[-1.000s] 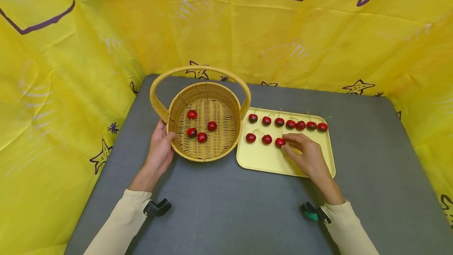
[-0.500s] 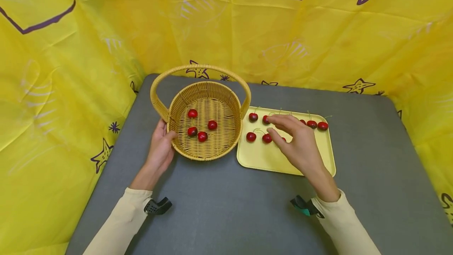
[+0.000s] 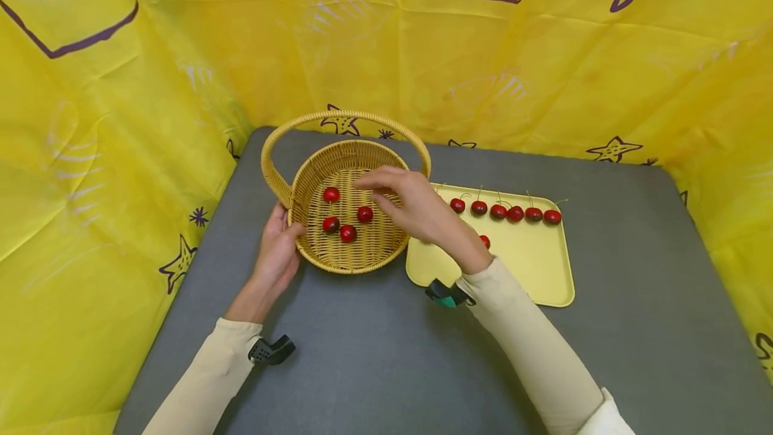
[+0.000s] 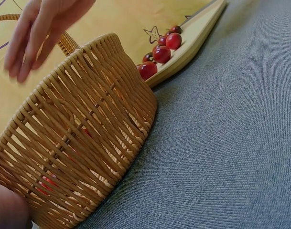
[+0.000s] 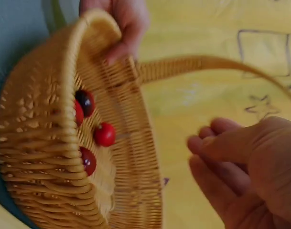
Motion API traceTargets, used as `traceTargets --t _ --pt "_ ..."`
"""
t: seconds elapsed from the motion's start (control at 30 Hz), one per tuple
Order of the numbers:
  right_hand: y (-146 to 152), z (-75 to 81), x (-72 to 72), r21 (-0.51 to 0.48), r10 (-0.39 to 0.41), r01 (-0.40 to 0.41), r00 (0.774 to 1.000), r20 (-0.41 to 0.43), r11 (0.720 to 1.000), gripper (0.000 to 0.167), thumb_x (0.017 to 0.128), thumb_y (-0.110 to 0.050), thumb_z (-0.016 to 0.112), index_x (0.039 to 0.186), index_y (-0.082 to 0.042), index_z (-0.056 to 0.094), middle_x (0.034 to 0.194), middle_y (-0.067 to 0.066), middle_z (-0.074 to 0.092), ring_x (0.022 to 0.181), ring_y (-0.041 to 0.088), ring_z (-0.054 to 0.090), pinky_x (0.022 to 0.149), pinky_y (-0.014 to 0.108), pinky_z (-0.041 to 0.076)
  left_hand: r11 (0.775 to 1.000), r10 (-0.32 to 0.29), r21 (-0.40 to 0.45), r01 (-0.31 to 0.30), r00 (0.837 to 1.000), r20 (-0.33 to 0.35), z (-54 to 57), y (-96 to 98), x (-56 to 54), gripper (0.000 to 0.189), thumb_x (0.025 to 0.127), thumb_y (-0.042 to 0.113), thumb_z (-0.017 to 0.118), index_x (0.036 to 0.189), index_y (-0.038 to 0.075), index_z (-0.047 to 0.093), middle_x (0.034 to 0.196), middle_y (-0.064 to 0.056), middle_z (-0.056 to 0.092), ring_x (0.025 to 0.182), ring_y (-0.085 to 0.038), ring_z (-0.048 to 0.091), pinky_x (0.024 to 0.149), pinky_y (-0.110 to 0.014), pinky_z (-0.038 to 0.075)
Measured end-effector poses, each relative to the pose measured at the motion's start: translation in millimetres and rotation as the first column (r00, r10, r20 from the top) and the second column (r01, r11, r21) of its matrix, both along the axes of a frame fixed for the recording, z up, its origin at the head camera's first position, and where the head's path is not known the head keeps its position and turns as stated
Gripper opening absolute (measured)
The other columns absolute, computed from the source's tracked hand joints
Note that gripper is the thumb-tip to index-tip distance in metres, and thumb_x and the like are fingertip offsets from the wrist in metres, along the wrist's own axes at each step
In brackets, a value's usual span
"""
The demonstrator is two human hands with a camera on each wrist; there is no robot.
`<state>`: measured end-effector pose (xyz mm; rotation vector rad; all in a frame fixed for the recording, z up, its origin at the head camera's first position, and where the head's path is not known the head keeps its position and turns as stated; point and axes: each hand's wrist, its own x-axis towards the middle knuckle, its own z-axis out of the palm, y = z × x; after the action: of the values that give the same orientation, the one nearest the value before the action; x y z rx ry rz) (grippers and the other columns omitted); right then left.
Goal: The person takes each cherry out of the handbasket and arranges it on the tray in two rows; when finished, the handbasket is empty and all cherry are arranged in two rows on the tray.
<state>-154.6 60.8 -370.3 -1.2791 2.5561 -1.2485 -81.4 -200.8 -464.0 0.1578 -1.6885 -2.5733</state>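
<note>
My left hand point(image 3: 278, 254) grips the left side of a round wicker basket point(image 3: 380, 247), its thumb over the rim. Several red cherries point(image 3: 365, 214) lie on the basket's floor, and its tall handle point(image 3: 347, 115) arches up at the back. Over the basket's right side hovers my right hand point(image 3: 417, 203). In the right wrist view, that right hand point(image 5: 241, 167) has loosely bent fingers with nothing visible between them. A pale yellow tray point(image 3: 525, 267) bears a row of stemmed cherries point(image 3: 479, 208). Another cherry point(image 3: 486, 241) shows beside my right forearm, which hides part of the tray.
The grey tabletop point(image 3: 362, 354) carries the basket, with the tray close by on the right. A yellow cloth point(image 3: 531, 52) printed with starfish and fish outlines hangs behind and along both sides.
My right hand was at a cherry in the tray's front row, then lifted away and moved left over the basket. That cherry is still on the tray. My left hand keeps its hold.
</note>
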Motion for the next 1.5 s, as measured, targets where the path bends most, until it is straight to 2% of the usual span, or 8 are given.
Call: traceTargets --t 0.13,0.3,0.4,0.5,0.83,1.23,1.37,1.5 --pt "-22.4 -7.1 -24.2 0.212 0.072 -0.087 0.994 0.077 0.973 0.041 0.102 0.009 0.052 0.133 -0.008 0.074 0.13 0.005 0.073 0.119 0.019 0.067 0.1 0.031 0.054 1.0 0.004 -0.002 -0.004 1.0 0.006 -0.7 -0.6 0.3 0.081 0.094 -0.022 0.031 0.168 0.006 0.015 0.174 -0.012 0.02 0.16 -0.027 0.019 0.128 -0.05 0.02" --pt "-38.8 -19.6 -41.9 0.476 0.07 -0.155 0.979 0.192 0.865 0.056 0.093 0.022 0.05 0.135 -0.008 0.073 0.136 0.006 0.071 0.13 0.023 0.062 0.111 0.032 0.049 1.0 0.0 -0.003 0.0 1.0 0.019 -1.6 0.0 0.6 0.081 0.095 -0.022 0.032 0.168 0.008 0.016 0.174 -0.011 0.021 0.16 -0.026 0.02 0.128 -0.051 0.022" --pt "-42.3 -26.6 -46.2 0.56 0.079 -0.182 0.976 0.204 0.808 0.06 0.09 0.025 0.054 0.135 -0.01 0.074 0.137 0.005 0.07 0.134 0.023 0.059 0.115 0.034 0.046 1.0 -0.004 0.001 0.004 1.0 0.02 -1.4 1.0 0.5 0.081 0.095 -0.022 0.032 0.168 0.008 0.016 0.174 -0.011 0.021 0.16 -0.025 0.02 0.128 -0.05 0.022" --pt "-43.2 -33.2 -49.3 0.58 0.1 -0.194 0.977 0.19 0.792 0.059 0.09 0.024 0.055 0.132 -0.011 0.076 0.134 0.003 0.071 0.132 0.022 0.059 0.116 0.034 0.044 1.0 -0.002 0.003 0.002 1.0 0.017 -0.9 1.7 0.2 0.082 0.094 -0.022 0.032 0.168 0.008 0.016 0.174 -0.01 0.021 0.16 -0.025 0.02 0.128 -0.05 0.022" --pt "-43.1 -44.3 -52.4 0.54 0.215 -0.25 0.968 0.128 0.803 0.029 0.095 -0.005 0.077 0.124 -0.008 0.077 0.123 0.005 0.075 0.12 0.023 0.064 0.111 0.037 0.046 1.0 0.0 0.006 0.0 1.0 0.023 -0.3 1.1 -1.0 0.083 0.094 -0.022 0.033 0.169 0.009 0.014 0.175 -0.01 0.02 0.16 -0.024 0.019 0.128 -0.048 0.021" --pt "-48.0 -53.7 -39.2 0.27 0.276 -0.323 0.941 0.198 0.907 0.035 0.099 -0.024 0.076 0.132 -0.012 0.074 0.129 -0.002 0.073 0.118 0.013 0.067 0.103 0.027 0.052 1.0 -0.006 0.013 0.006 1.0 0.021 0.2 0.9 -1.5 0.083 0.094 -0.023 0.032 0.169 0.008 0.012 0.176 -0.01 0.017 0.161 -0.025 0.017 0.129 -0.046 0.02" --pt "-46.7 -48.6 -29.3 0.179 0.285 -0.323 0.935 0.21 0.929 0.035 0.1 -0.024 0.076 0.133 -0.015 0.073 0.131 -0.004 0.072 0.118 0.01 0.068 0.103 0.025 0.053 1.0 -0.001 0.01 0.001 1.0 0.024 0.5 0.7 -0.9 0.083 0.094 -0.022 0.032 0.169 0.008 0.013 0.175 -0.01 0.018 0.161 -0.024 0.018 0.129 -0.047 0.02" --pt "-33.4 -34.2 -14.7 0.099 0.268 -0.285 0.951 0.156 0.953 0.035 0.099 -0.025 0.077 0.132 -0.016 0.074 0.133 -0.004 0.072 0.119 0.012 0.068 0.103 0.03 0.054 1.0 0.009 0.0 -0.009 0.999 0.031 0.9 0.0 0.1 0.083 0.094 -0.022 0.033 0.169 0.009 0.014 0.175 -0.009 0.019 0.16 -0.023 0.019 0.129 -0.046 0.02"
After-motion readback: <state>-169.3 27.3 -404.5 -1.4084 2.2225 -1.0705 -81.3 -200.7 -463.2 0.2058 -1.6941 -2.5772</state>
